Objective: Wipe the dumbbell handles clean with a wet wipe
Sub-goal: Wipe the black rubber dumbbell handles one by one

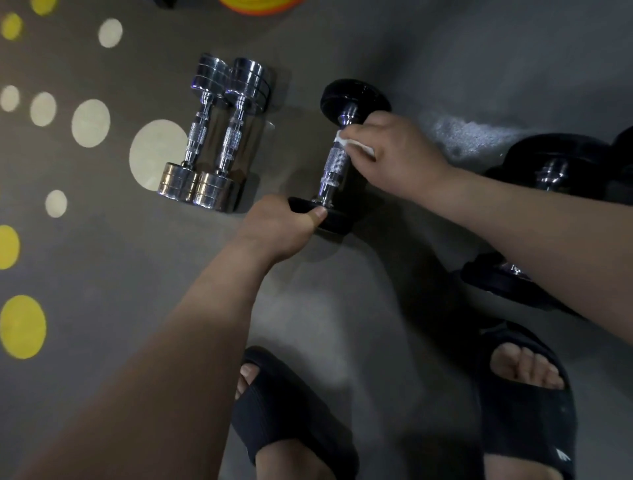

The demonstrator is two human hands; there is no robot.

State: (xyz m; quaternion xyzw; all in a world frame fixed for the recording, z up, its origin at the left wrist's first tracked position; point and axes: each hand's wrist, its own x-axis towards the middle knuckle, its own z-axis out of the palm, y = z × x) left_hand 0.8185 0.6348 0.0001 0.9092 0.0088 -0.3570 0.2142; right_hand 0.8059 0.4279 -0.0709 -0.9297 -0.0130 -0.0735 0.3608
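**Desk:** Where is the dumbbell that is being cleaned?

**Photographer:** A black dumbbell (352,96) lies on the grey gym floor (342,325) at centre frame. Its knurled steel handle (335,166) runs away from the person.

**Desk:** And the hands?

**Photographer:** The left hand (281,226) grips the near black head, fingers curled over its edge and thumb laid along the rim. The right hand (400,154) pinches a folded white wet wipe (358,145) and presses it against the far end of the handle, just below the far head. The fingers cover much of the wipe, so only a corner and one edge show.

**Desk:** What surrounds it?

**Photographer:** Two chrome dumbbells (233,137) lie side by side, touching, to the left. They are roughly parallel with the black one and apart from it. White and yellow dots (90,123) mark the floor farther left. An orange-and-yellow disc (260,4) is cut off by the top edge.

**Desk:** Anything in the way?

**Photographer:** The right forearm crosses the right side of the frame. A second black dumbbell (555,168) sits beyond it, and a third dumbbell (507,277) is largely hidden beneath it. The person's feet, in black slides (527,411), stand at the bottom edge, and the left forearm overlaps the left slide.
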